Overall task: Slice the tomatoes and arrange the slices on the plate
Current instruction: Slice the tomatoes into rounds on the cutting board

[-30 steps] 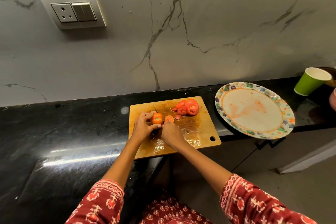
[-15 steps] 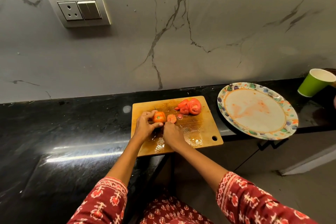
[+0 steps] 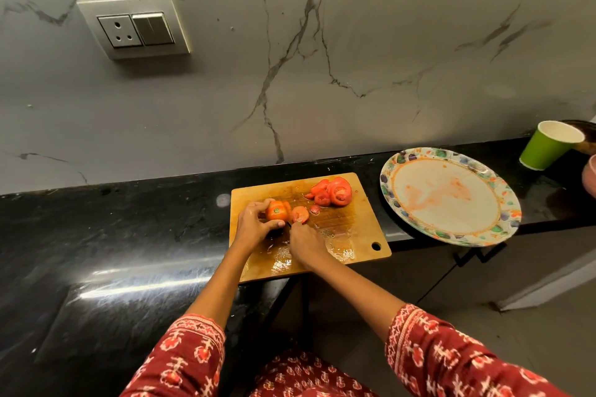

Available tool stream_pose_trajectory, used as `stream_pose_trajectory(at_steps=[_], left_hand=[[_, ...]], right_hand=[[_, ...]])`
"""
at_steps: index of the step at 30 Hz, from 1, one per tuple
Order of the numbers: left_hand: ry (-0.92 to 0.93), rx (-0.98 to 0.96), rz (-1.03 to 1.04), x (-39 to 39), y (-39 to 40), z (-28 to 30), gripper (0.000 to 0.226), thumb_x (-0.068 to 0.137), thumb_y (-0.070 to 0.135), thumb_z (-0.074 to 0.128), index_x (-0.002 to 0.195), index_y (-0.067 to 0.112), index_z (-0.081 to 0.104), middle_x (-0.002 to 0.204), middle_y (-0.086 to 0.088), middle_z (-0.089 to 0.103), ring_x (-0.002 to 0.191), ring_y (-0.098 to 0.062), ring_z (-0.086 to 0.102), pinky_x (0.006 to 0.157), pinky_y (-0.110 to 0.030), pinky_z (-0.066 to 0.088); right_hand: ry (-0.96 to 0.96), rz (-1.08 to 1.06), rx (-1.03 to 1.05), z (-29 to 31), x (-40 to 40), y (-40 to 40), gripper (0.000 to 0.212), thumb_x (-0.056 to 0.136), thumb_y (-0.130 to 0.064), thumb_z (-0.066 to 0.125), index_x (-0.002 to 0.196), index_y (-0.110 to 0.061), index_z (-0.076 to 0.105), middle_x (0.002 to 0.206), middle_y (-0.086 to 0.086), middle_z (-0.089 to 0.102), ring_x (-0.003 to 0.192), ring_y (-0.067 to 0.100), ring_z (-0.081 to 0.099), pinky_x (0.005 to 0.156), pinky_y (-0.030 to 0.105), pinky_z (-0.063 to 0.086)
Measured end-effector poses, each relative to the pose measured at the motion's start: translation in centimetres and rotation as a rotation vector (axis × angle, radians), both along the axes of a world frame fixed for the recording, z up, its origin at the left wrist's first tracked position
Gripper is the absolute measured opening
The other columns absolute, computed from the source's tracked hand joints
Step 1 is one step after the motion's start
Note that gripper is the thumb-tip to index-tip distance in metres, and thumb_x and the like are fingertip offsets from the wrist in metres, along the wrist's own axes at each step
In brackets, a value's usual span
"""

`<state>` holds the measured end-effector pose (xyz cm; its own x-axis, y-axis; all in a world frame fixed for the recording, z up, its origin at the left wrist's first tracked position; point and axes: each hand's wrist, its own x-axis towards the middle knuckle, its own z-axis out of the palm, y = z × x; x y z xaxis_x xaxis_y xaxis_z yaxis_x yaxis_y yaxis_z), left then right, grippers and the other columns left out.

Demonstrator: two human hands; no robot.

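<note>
One plate [image 3: 400,190] lay on the black counter [image 3: 129,235] at 3 o'clock from the cutting board [image 3: 354,235], holding only reddish juice smears. One green paper cup [image 3: 545,148] stood at 2 o'clock from the plate; what it contained could not be made out. At the far right edge a pinkish object [image 3: 591,176] was cut off by the frame, impossible to identify.

The left hand [image 3: 253,226] gripped the uncut part of one tomato [image 3: 276,210] near the board's 10 o'clock corner, fingers curled over it. The right hand [image 3: 304,243] was clenched just at 4 o'clock from that tomato, apparently round a knife handle; the knife was almost wholly hidden, so the grasp could not be confirmed. One fresh slice [image 3: 300,214] leaned against the tomato's right side, a small piece [image 3: 315,209] beside it. A pile of slices [image 3: 333,192] sat toward the board's 1 o'clock corner, overlapping too much to count. One wall socket [image 3: 134,27] was mounted at 11 o'clock.
</note>
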<state>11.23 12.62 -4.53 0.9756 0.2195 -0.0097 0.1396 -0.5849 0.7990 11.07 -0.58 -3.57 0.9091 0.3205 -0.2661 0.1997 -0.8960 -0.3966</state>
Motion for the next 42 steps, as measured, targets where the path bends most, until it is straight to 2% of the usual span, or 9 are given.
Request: stream_pose_trajectory(at_steps=[4, 9, 13, 15, 18, 25, 36, 42], left_hand=[[0.023, -0.027, 0.017, 0.1, 0.3, 0.2, 0.066, 0.073, 0.011, 0.075, 0.132, 0.001, 0.047, 0.133, -0.018, 0.049, 0.121, -0.03, 0.049, 0.098, -0.035, 0.042], [0.026, -0.057, 0.024, -0.4, 0.7, 0.0, 0.066, 0.073, 0.007, 0.075, 0.132, 0.001, 0.046, 0.133, -0.018, 0.049, 0.119, -0.03, 0.05, 0.095, -0.031, 0.041], [0.066, -0.057, -0.033, -0.4, 0.7, 0.4, 0.064, 0.076, 0.01, 0.073, 0.133, 0.002, 0.045, 0.134, -0.017, 0.048, 0.12, -0.03, 0.049, 0.096, -0.031, 0.041], [0.07, -0.048, -0.072, -0.3, 0.7, 0.6, 0.059, 0.079, 0.012, 0.071, 0.132, 0.002, 0.046, 0.135, -0.016, 0.047, 0.123, -0.029, 0.047, 0.1, -0.033, 0.04], [0.039, -0.036, -0.071, -0.2, 0.3, 0.7, 0.049, 0.084, 0.013, 0.065, 0.129, 0.001, 0.049, 0.135, -0.015, 0.047, 0.126, -0.028, 0.044, 0.099, -0.028, 0.038], [0.031, -0.045, -0.065, 0.0, -0.6, 0.3, 0.057, 0.083, 0.015, 0.067, 0.134, 0.003, 0.045, 0.136, -0.014, 0.046, 0.127, -0.027, 0.042, 0.106, -0.037, 0.037], [0.033, -0.055, -0.046, 0.4, -0.4, -0.2, 0.057, 0.082, 0.016, 0.068, 0.134, 0.005, 0.046, 0.136, -0.013, 0.047, 0.126, -0.026, 0.044, 0.104, -0.036, 0.038], [0.032, -0.047, -0.047, 0.5, -0.5, -0.2, 0.057, 0.082, 0.014, 0.067, 0.134, 0.004, 0.046, 0.136, -0.013, 0.047, 0.126, -0.026, 0.043, 0.103, -0.034, 0.038]], right_hand=[[-0.02, 0.004, -0.034, -0.9, -1.6, -1.8, 0.027, 0.095, -0.001, 0.035, 0.118, 0.002, 0.049, 0.118, 0.019, 0.059, 0.11, 0.033, 0.057, 0.084, 0.037, 0.046], [-0.017, -0.018, -0.022, -1.4, -3.0, -3.7, 0.029, 0.095, -0.002, 0.035, 0.12, -0.002, 0.049, 0.118, 0.016, 0.059, 0.11, 0.033, 0.057, 0.082, 0.036, 0.045], [0.033, -0.033, 0.021, -0.5, -2.4, -3.9, 0.025, 0.095, -0.008, 0.037, 0.113, -0.002, 0.053, 0.116, 0.017, 0.059, 0.107, 0.033, 0.056, 0.074, 0.033, 0.04], [0.014, -0.052, 0.079, 0.2, -1.9, -4.1, 0.026, 0.098, -0.014, 0.037, 0.112, -0.001, 0.054, 0.115, 0.018, 0.06, 0.106, 0.035, 0.057, 0.073, 0.032, 0.039], [-0.055, -0.076, 0.143, 1.3, -1.4, -3.9, 0.027, 0.1, -0.017, 0.036, 0.111, -0.001, 0.053, 0.113, 0.02, 0.061, 0.105, 0.037, 0.057, 0.071, 0.033, 0.037], [-0.093, -0.066, 0.163, 2.3, -1.7, -2.9, 0.031, 0.101, -0.021, 0.031, 0.115, -0.001, 0.051, 0.115, 0.02, 0.059, 0.106, 0.036, 0.057, 0.072, 0.032, 0.036], [-0.012, -0.094, 0.14, 2.1, -1.1, -2.5, 0.029, 0.1, -0.019, 0.033, 0.116, -0.001, 0.051, 0.117, 0.02, 0.058, 0.108, 0.036, 0.055, 0.08, 0.035, 0.042], [-0.037, -0.083, 0.164, 2.3, -1.0, -2.3, 0.034, 0.102, -0.023, 0.03, 0.112, -0.001, 0.054, 0.113, 0.021, 0.06, 0.104, 0.036, 0.057, 0.074, 0.033, 0.039]])
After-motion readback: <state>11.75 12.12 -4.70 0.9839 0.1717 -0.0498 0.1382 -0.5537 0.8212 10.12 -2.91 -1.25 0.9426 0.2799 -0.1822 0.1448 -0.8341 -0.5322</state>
